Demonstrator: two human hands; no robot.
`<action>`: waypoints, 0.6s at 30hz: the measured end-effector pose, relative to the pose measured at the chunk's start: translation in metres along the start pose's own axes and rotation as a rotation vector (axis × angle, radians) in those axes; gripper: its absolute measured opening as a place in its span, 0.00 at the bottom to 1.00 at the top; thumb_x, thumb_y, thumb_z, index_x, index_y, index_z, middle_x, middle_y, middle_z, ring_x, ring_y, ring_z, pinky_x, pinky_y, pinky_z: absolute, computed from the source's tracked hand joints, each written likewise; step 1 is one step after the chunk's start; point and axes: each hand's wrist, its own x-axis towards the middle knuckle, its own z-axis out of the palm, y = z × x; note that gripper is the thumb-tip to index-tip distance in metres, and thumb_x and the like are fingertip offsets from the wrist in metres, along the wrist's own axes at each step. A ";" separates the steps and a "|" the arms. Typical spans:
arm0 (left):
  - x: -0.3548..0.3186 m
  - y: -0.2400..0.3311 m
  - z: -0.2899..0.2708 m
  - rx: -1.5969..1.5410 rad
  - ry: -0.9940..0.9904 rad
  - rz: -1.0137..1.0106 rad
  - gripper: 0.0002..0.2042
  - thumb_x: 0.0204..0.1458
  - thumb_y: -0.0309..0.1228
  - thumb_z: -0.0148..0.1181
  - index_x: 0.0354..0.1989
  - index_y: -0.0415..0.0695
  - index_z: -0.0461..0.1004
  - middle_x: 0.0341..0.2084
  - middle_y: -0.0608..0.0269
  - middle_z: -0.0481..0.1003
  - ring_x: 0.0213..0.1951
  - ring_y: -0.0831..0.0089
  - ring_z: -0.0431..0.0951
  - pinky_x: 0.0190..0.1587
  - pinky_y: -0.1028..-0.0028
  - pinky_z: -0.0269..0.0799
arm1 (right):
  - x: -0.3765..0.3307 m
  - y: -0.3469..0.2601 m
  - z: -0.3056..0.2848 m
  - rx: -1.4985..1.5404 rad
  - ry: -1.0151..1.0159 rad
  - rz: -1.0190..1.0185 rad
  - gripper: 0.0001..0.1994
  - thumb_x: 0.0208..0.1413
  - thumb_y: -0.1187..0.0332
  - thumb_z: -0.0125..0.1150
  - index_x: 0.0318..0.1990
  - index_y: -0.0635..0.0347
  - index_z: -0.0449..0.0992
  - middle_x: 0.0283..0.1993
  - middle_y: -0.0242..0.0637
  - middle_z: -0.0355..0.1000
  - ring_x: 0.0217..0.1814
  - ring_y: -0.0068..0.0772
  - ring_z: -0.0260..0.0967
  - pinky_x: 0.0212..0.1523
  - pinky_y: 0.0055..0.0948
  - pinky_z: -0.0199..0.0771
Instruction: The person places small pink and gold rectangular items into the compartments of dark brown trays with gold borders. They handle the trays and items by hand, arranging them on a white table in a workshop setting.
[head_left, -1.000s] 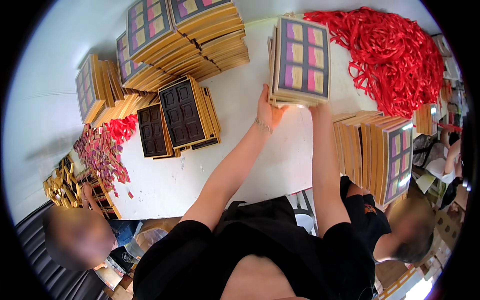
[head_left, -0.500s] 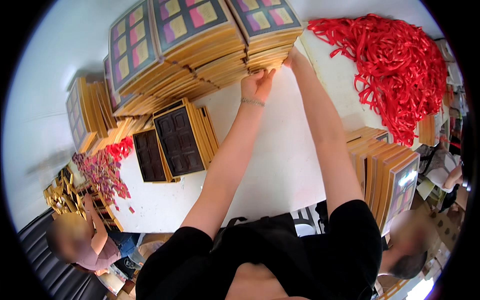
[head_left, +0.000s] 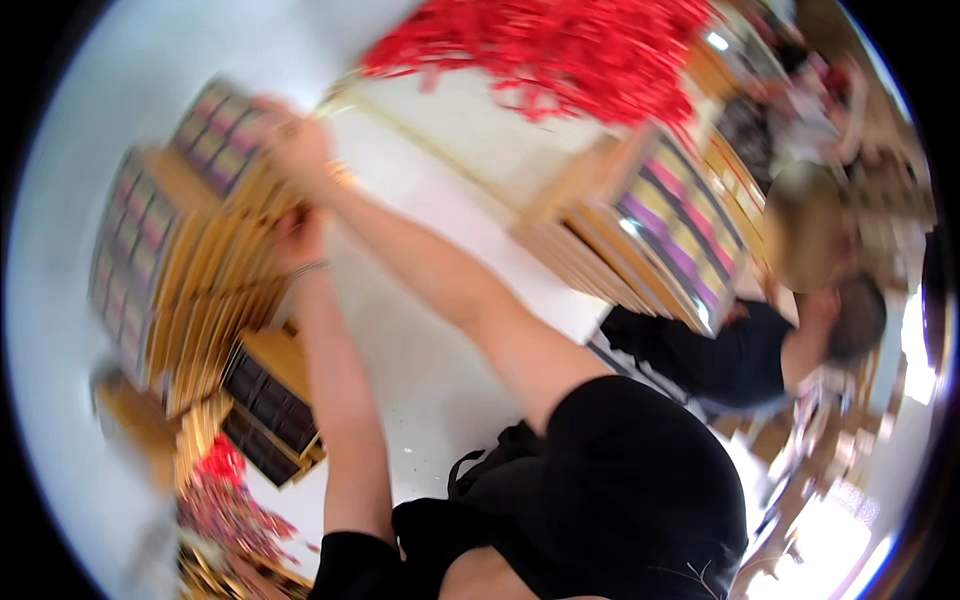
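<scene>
Tall stacks of flat gold-sided boxes stand at the left of the table, their tops showing purple, pink and cream panels. My right hand is at the upper edge of the right-most stack, fingers bent over a box's side. Just below it, my left hand has its fingers curled against the same stack's near side. Motion blurs both hands, and their fingertips are partly hidden. Left of my left forearm, open boxes with dark brown moulded trays lean in a tilted pile.
A big heap of red ribbon lies at the far side. More boxes stand on edge at the right, beside a seated person. Small red ribbon and a scatter of wrapped pieces are at the lower left.
My view has swung right, so the stacks and both hands now appear farther left. My right hand has come up over the stack's edge, above my left. The picture is more blurred.
</scene>
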 end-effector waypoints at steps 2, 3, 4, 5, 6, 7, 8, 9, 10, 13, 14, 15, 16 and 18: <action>0.003 0.010 0.007 0.105 0.005 0.041 0.16 0.46 0.18 0.45 0.46 0.29 0.66 0.46 0.43 0.69 0.56 0.55 0.66 0.64 0.51 0.58 | 0.004 0.007 0.010 0.005 0.196 -0.249 0.15 0.56 0.59 0.56 0.51 0.44 0.78 0.20 0.37 0.75 0.23 0.32 0.74 0.31 0.31 0.75; 0.000 0.039 0.015 0.087 -0.063 0.028 0.09 0.54 0.21 0.45 0.41 0.31 0.67 0.43 0.44 0.69 0.53 0.56 0.67 0.63 0.52 0.59 | -0.002 -0.009 0.017 0.030 0.171 -0.295 0.15 0.56 0.59 0.56 0.49 0.44 0.79 0.19 0.36 0.75 0.22 0.33 0.74 0.30 0.32 0.75; -0.002 0.024 0.019 0.134 0.091 0.194 0.13 0.60 0.26 0.46 0.50 0.30 0.65 0.50 0.45 0.67 0.57 0.57 0.65 0.64 0.52 0.57 | -0.005 -0.015 0.004 0.022 -0.002 -0.154 0.19 0.57 0.56 0.55 0.56 0.46 0.74 0.31 0.41 0.79 0.35 0.37 0.78 0.39 0.35 0.76; -0.009 -0.005 0.022 0.183 0.152 0.197 0.16 0.61 0.27 0.45 0.53 0.30 0.62 0.52 0.45 0.65 0.59 0.57 0.64 0.64 0.52 0.57 | -0.004 -0.014 -0.008 -0.036 0.022 -0.177 0.23 0.58 0.55 0.54 0.59 0.49 0.70 0.39 0.44 0.77 0.42 0.39 0.76 0.44 0.36 0.74; -0.019 -0.036 0.018 0.233 0.208 0.205 0.18 0.62 0.28 0.45 0.57 0.29 0.59 0.55 0.46 0.64 0.61 0.57 0.62 0.65 0.52 0.57 | -0.002 -0.008 -0.016 -0.093 0.041 -0.199 0.26 0.58 0.53 0.54 0.63 0.52 0.66 0.46 0.47 0.75 0.49 0.42 0.73 0.49 0.37 0.72; -0.034 -0.057 0.017 0.284 0.247 0.232 0.21 0.63 0.28 0.44 0.61 0.29 0.56 0.58 0.46 0.62 0.62 0.57 0.61 0.65 0.52 0.56 | -0.003 -0.005 -0.017 -0.136 0.044 -0.229 0.30 0.59 0.51 0.53 0.66 0.55 0.61 0.53 0.50 0.73 0.56 0.45 0.71 0.55 0.38 0.70; -0.051 -0.064 0.011 0.247 0.175 0.121 0.29 0.61 0.26 0.46 0.68 0.31 0.45 0.64 0.47 0.56 0.66 0.56 0.56 0.66 0.51 0.56 | -0.013 -0.004 -0.022 -0.207 0.012 -0.196 0.39 0.60 0.48 0.50 0.71 0.64 0.46 0.68 0.55 0.57 0.70 0.53 0.55 0.67 0.41 0.56; -0.072 -0.070 0.004 0.423 0.087 0.090 0.29 0.61 0.26 0.47 0.68 0.32 0.45 0.64 0.47 0.56 0.66 0.55 0.57 0.66 0.51 0.56 | -0.028 -0.003 -0.027 -0.190 0.045 -0.168 0.40 0.61 0.48 0.50 0.71 0.64 0.45 0.69 0.55 0.56 0.70 0.53 0.54 0.68 0.41 0.55; -0.099 -0.072 -0.009 0.591 0.011 0.061 0.30 0.60 0.25 0.47 0.68 0.32 0.45 0.65 0.47 0.56 0.66 0.54 0.57 0.67 0.51 0.56 | -0.055 -0.005 -0.032 -0.177 0.073 -0.126 0.40 0.61 0.48 0.49 0.72 0.64 0.43 0.70 0.54 0.54 0.71 0.53 0.52 0.69 0.41 0.54; -0.193 -0.082 -0.066 0.817 -0.171 -0.008 0.28 0.60 0.24 0.46 0.68 0.31 0.47 0.64 0.45 0.60 0.66 0.51 0.59 0.68 0.53 0.56 | -0.157 0.009 -0.067 -0.124 0.034 -0.045 0.40 0.61 0.49 0.50 0.72 0.63 0.43 0.71 0.54 0.52 0.72 0.53 0.51 0.71 0.41 0.50; -0.231 -0.091 -0.087 0.811 -0.133 -0.072 0.26 0.60 0.24 0.47 0.67 0.31 0.50 0.63 0.47 0.62 0.65 0.54 0.61 0.68 0.54 0.57 | -0.197 0.018 -0.079 -0.181 -0.010 0.006 0.39 0.61 0.51 0.50 0.72 0.63 0.43 0.71 0.55 0.52 0.73 0.54 0.50 0.72 0.41 0.49; -0.270 -0.096 -0.108 0.800 -0.098 -0.134 0.25 0.59 0.24 0.47 0.66 0.31 0.54 0.61 0.48 0.65 0.64 0.56 0.63 0.67 0.55 0.58 | -0.241 0.034 -0.093 -0.233 -0.076 0.047 0.38 0.62 0.51 0.50 0.72 0.63 0.44 0.71 0.55 0.52 0.73 0.53 0.49 0.72 0.41 0.49; -0.310 -0.084 -0.131 0.815 0.017 -0.167 0.24 0.59 0.24 0.48 0.65 0.34 0.57 0.61 0.49 0.66 0.63 0.58 0.65 0.66 0.56 0.59 | -0.284 0.042 -0.103 -0.237 -0.156 0.113 0.38 0.62 0.50 0.49 0.72 0.63 0.45 0.71 0.55 0.52 0.73 0.53 0.49 0.72 0.41 0.49; -0.387 -0.062 -0.177 0.867 0.284 -0.161 0.24 0.59 0.25 0.50 0.65 0.39 0.60 0.61 0.54 0.66 0.62 0.62 0.67 0.64 0.58 0.62 | -0.365 0.062 -0.128 -0.277 -0.244 0.288 0.37 0.63 0.49 0.48 0.71 0.63 0.47 0.71 0.55 0.53 0.73 0.50 0.51 0.71 0.40 0.51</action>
